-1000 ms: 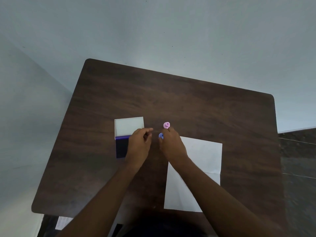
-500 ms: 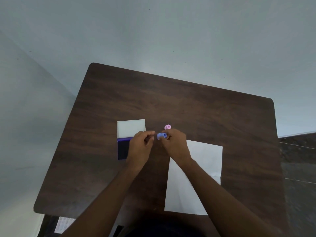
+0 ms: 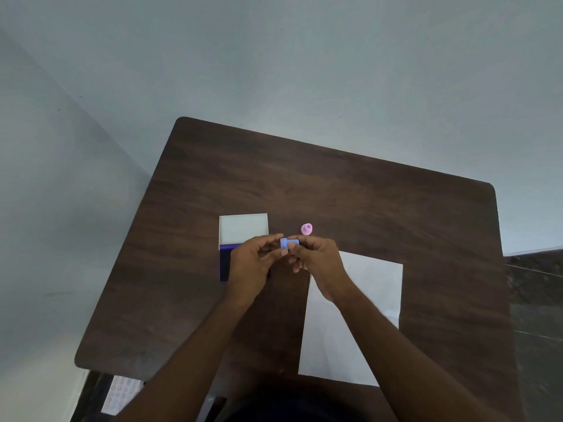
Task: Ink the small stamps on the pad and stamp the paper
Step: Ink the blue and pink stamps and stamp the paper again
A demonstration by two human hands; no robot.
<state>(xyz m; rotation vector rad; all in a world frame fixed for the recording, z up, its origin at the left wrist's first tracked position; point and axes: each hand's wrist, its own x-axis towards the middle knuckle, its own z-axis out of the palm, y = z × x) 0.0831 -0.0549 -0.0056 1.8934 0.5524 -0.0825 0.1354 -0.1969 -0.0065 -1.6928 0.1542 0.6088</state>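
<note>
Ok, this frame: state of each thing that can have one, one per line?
ink pad: open, white lid flipped back flat
blue stamp: held off the table between both hands' fingertips
pink stamp: standing on the table, untouched
paper: flat, no marks visible
left hand: pinching the blue stamp
right hand: pinching the blue stamp

Taking the ink pad as landmark: beyond it and to its left the table lies bare. Both hands hover over its right half, blocking that side. The pink stamp stands just right of its lid; the paper lies farther right, mostly uncovered.
</note>
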